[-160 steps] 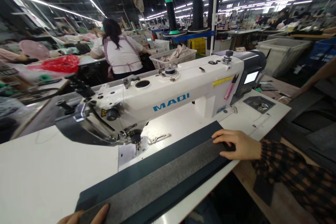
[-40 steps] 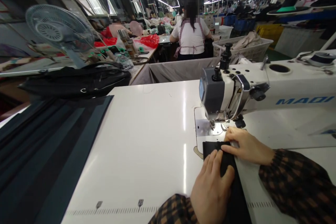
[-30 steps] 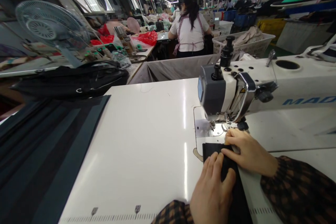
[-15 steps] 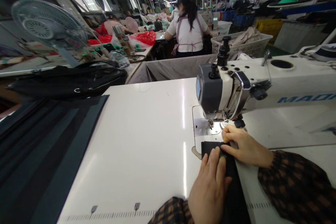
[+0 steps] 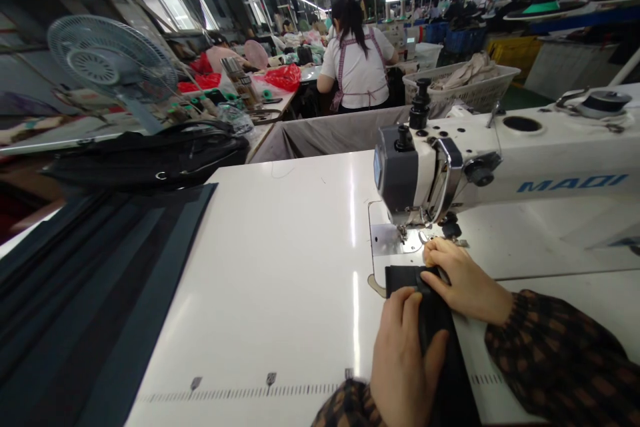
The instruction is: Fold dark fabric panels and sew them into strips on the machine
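A folded strip of black fabric (image 5: pixel 447 363) lies on the sewing machine's white bed, its far end just short of the needle area. My right hand (image 5: pixel 467 279) pinches the far right corner of this fabric between thumb and bent fingers. Along its left side, my left hand (image 5: pixel 404 357) grips the fabric, fingers curled at the edge and thumb on top. The sewing machine (image 5: pixel 417 177) stands right beyond both hands. Its presser foot (image 5: pixel 403 232) is above the metal plate, apart from the fabric.
Dark fabric panels (image 5: pixel 110 287) cover the table's left side, with a black bag (image 5: pixel 150 157) behind them. A fan (image 5: pixel 107 63) stands at the far left. Ahead, a person (image 5: pixel 357 60) sits facing away, beside a white basket (image 5: pixel 480 90) of cloth. A ruler scale (image 5: pixel 240 391) runs along the near edge.
My left hand has gone from lying flat on the fabric to curled fingers, with the thumb spread away. My right hand keeps its pinch. The view has shifted slightly.
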The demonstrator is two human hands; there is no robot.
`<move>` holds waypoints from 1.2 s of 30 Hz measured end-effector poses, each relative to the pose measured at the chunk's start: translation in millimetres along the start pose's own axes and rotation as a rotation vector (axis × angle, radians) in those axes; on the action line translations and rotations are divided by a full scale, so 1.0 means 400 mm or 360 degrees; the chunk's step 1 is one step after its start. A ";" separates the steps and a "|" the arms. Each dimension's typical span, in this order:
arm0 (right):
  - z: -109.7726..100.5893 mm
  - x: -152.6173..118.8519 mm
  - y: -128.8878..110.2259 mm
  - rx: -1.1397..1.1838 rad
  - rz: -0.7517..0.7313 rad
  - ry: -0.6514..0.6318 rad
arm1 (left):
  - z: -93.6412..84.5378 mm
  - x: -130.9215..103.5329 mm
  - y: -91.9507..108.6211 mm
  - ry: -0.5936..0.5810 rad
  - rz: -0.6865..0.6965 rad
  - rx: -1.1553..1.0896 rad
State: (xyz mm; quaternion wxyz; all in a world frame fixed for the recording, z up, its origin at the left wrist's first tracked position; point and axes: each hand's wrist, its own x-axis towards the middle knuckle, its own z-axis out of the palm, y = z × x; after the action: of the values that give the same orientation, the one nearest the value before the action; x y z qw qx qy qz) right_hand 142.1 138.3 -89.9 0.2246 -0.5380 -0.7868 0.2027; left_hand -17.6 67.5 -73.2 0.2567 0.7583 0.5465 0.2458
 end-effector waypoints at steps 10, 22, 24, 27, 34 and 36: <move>0.038 -0.016 -0.010 -0.0123 0.0005 0.0216 | 0.010 -0.001 0.000 -0.0106 0.0225 0.0271; 0.052 -0.132 -0.034 -0.0608 -0.0416 0.0263 | 0.024 -0.002 0.008 -0.0028 0.0305 0.0432; 0.054 -0.161 -0.036 -0.0735 -0.0490 0.0220 | 0.027 -0.006 0.001 0.0014 0.0325 0.0413; 0.058 -0.180 -0.041 -0.0828 -0.0468 0.0194 | 0.036 -0.013 -0.012 0.0012 0.0467 0.0412; 0.065 -0.175 -0.044 -0.0816 -0.0401 0.0203 | 0.048 -0.021 -0.022 0.0017 0.0298 0.0284; 0.064 -0.176 -0.045 -0.0824 -0.0395 0.0200 | 0.038 -0.024 -0.015 0.0120 0.0135 0.0205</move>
State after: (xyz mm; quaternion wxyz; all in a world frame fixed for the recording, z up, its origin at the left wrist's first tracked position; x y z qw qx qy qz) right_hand 136.6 64.3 -110.1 0.1511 -0.4885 -0.8567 -0.0675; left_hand -14.5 58.2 -89.3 0.1760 0.7859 0.5379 0.2489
